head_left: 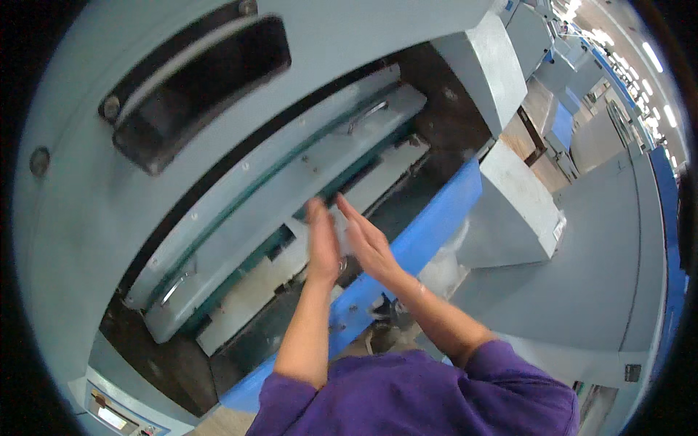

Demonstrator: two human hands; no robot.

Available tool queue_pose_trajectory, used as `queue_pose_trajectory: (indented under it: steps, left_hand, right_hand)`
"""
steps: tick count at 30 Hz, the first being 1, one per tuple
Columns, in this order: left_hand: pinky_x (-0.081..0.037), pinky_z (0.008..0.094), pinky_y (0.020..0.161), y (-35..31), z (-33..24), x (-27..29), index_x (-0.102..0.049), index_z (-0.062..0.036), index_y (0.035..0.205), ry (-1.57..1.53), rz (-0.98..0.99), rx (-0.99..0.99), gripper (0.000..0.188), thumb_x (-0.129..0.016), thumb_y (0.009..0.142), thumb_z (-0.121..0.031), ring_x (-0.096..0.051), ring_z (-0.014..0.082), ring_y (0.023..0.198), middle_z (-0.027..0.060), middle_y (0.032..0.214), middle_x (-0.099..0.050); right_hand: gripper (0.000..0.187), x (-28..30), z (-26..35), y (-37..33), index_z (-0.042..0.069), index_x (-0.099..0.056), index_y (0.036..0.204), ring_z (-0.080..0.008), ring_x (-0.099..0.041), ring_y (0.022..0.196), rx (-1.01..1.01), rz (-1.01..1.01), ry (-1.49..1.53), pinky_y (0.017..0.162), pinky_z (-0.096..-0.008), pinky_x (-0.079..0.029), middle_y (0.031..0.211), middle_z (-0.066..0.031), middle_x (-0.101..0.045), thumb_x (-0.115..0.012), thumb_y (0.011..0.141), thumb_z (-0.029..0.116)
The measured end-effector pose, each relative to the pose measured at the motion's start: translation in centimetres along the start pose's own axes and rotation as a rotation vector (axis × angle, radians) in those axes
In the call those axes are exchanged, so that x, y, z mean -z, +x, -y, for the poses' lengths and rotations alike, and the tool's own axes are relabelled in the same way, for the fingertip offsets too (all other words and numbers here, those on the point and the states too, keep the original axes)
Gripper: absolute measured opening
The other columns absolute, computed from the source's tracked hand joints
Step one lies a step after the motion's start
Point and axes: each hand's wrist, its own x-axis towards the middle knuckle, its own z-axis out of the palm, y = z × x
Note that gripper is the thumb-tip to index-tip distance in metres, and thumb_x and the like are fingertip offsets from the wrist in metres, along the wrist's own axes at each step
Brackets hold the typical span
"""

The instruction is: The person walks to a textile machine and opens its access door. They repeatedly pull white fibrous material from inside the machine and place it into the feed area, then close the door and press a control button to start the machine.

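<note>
My left hand (323, 240) and my right hand (370, 243) are raised in front of the machine's opening, palms facing each other with a small gap. Both have their fingers stretched out, the left one slightly smeared by motion. I make out nothing held in either. Behind them is a long grey metal cover (291, 192) with a metal handle (369, 115) near its right end and another handle (177, 287) near its left end. A pale metal strip (251, 294) with dark notches runs below it, partly hidden by my hands.
A blue rail (436, 218) crosses between my body and the opening. Above the opening is a dark recessed window (207, 91) in the grey housing. A small control panel (116, 416) sits at lower left. Grey cabinets (560, 247) stand on the right, with more machines beyond.
</note>
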Motion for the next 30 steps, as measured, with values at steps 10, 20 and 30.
queue_pose_trajectory:
  steps: [10, 20, 30]
  left_hand:
    - [-0.017, 0.0368, 0.112, 0.9, 1.0, 1.2, -0.009, -0.0091, 0.147, -0.344, -0.053, 0.025, 0.071, -0.025, 0.095, -0.055, -0.018, 0.0248, 0.139, 0.0096, 0.152, -0.016]
    - [-0.046, 0.0278, 0.082, -6.6, -2.1, -0.2, -0.052, 0.0012, 0.119, -0.15, -0.255, 0.074, 0.036, -0.058, 0.092, -0.021, -0.055, 0.0141, 0.097, 0.0072, 0.113, -0.056]
    - [-0.053, 0.0274, 0.066, -1.9, -0.7, -5.3, -0.055, -0.0067, 0.084, -0.262, -0.476, -0.188, 0.024, -0.062, 0.089, -0.029, -0.053, 0.0087, 0.074, 0.0, 0.078, -0.051]
  right_hand:
    - [0.066, -5.3, -4.5, 2.9, 0.007, -0.009, 0.147, -0.0333, -0.013, 0.14, -0.279, 0.024, -0.17, 0.11, -0.0506, -0.015, 0.151, -0.0193, -0.012, -0.029, 0.096, 0.045]
    - [0.075, -5.1, -5.1, 6.4, 0.008, -0.011, 0.147, -0.0304, -0.011, 0.141, -0.222, 0.178, -0.032, 0.111, -0.0455, -0.017, 0.151, -0.0176, -0.016, -0.037, 0.093, 0.053]
    - [0.027, 11.3, 2.8, 6.4, 0.003, -0.065, 0.1, -0.0149, -0.06, 0.079, -0.136, 0.554, -0.428, 0.071, -0.0297, -0.049, 0.088, -0.0107, -0.066, -0.07, 0.079, 0.019]
